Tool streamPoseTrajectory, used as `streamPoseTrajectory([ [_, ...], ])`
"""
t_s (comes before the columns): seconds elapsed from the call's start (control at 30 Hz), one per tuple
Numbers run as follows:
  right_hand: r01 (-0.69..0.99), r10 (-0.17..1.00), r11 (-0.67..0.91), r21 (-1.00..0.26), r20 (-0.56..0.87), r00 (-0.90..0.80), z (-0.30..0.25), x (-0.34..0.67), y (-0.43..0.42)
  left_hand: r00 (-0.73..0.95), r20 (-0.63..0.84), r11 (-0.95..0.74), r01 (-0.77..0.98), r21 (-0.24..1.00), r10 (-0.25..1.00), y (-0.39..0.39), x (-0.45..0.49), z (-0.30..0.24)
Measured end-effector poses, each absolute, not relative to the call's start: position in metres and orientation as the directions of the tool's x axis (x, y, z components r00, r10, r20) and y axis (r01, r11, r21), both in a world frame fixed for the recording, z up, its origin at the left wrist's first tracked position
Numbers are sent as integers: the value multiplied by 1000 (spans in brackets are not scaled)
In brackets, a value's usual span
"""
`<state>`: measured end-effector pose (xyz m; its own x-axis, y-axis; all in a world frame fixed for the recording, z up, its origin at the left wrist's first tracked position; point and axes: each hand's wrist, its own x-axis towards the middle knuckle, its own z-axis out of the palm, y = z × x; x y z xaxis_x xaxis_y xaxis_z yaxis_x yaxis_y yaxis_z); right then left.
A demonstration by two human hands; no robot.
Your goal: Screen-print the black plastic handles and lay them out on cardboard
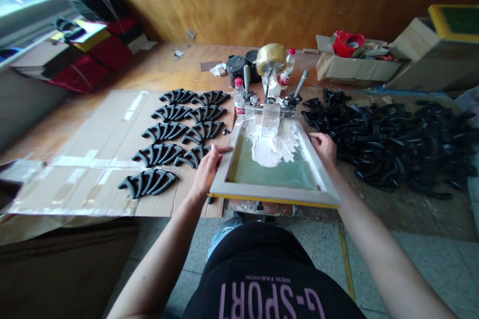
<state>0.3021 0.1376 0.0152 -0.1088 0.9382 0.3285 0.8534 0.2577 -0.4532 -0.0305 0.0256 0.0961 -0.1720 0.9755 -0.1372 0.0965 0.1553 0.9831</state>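
Note:
A screen printing frame [279, 194] lies in front of me, its pale border around a greenish mesh [273, 176]. White paste [267, 152] is spread thickly over the far part of the mesh. At the far end, a metal clamp stand [271, 109] meets the frame. My left hand [207, 167] is closed at the frame's left side, a finger reaching onto the border. On the opposite side, my right hand [325, 147] is closed at the right border; its lower fingers are partly hidden. Fanned rows of curved black plastic handles [159, 154] lie left of my left hand.
A heap of loose black parts [396, 139] covers the right side. Behind the clamp stand a roll of tape [271, 57], red-capped bottles [238, 97] and dark tubs [236, 69]. An open carton [355, 67] sits back right. Cardboard [93, 134] covers the table's left.

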Motion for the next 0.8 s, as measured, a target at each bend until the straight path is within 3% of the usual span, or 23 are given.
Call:
streamPoseTrajectory([
  [0.07,848,903,290,-444,420,-89,32,289,152,-186,-236,264,142,954,954,12,-34,59],
  [0.17,836,846,433,-336,473,-248,50,241,164,-223,-260,299,167,939,940,9,-33,5],
  [0.37,816,846,532,-226,84,-527,39,194,135,-198,-281,333,321,886,939,17,-37,-45],
  [0.53,546,578,793,-271,50,-814,35,225,97,-192,-288,339,342,877,938,18,-42,-48],
  [0.6,501,538,811,-304,49,-842,39,230,96,-199,-304,355,317,880,932,17,-41,-46],
  [0.73,611,663,745,-268,193,-723,31,225,95,-184,-322,365,310,878,929,17,-39,-39],
  [0.8,586,638,769,-256,241,-732,22,225,86,-183,-323,366,303,880,929,16,-39,-36],
])
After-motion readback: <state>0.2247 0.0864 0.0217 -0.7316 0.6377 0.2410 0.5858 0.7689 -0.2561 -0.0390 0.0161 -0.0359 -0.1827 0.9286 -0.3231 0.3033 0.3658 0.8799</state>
